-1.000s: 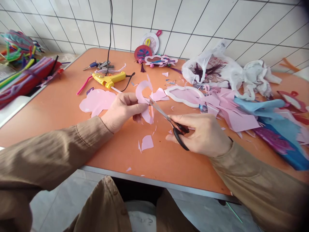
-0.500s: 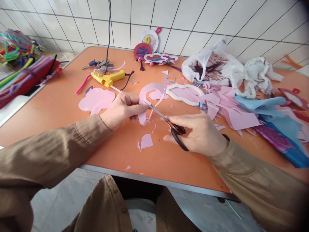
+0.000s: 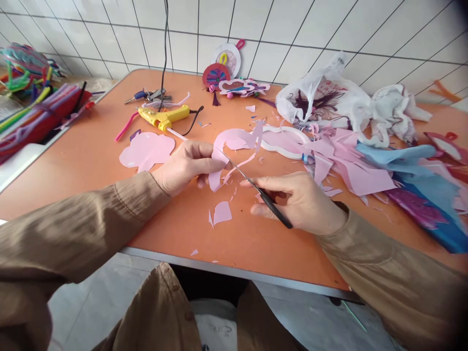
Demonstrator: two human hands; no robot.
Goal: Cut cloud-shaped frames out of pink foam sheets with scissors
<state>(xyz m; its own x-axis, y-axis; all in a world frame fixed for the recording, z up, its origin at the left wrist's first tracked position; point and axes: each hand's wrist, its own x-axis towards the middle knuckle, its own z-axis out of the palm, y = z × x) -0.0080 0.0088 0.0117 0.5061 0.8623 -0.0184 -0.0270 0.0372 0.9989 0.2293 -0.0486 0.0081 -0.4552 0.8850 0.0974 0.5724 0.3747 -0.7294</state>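
My left hand (image 3: 185, 165) pinches a curved pink foam piece (image 3: 234, 141) just above the orange table (image 3: 87, 161). My right hand (image 3: 300, 202) grips black-handled scissors (image 3: 256, 187); their blades reach left into the pink piece beside my left fingertips. A thin pink strip hangs from the cut. Small pink offcuts (image 3: 221, 213) lie on the table below the hands.
A pink cut-out shape (image 3: 147, 150) and a yellow glue gun (image 3: 164, 117) lie to the left. Foam sheets and scraps (image 3: 365, 170), a white plastic bag (image 3: 329, 100) and finished ornaments (image 3: 226, 68) crowd the right and back. Pipe cleaners (image 3: 32, 112) lie far left.
The pink piece has turned in my left hand, its long end swinging rightward and flatter. The scissors have cut further along it, and a thin strip now dangles.
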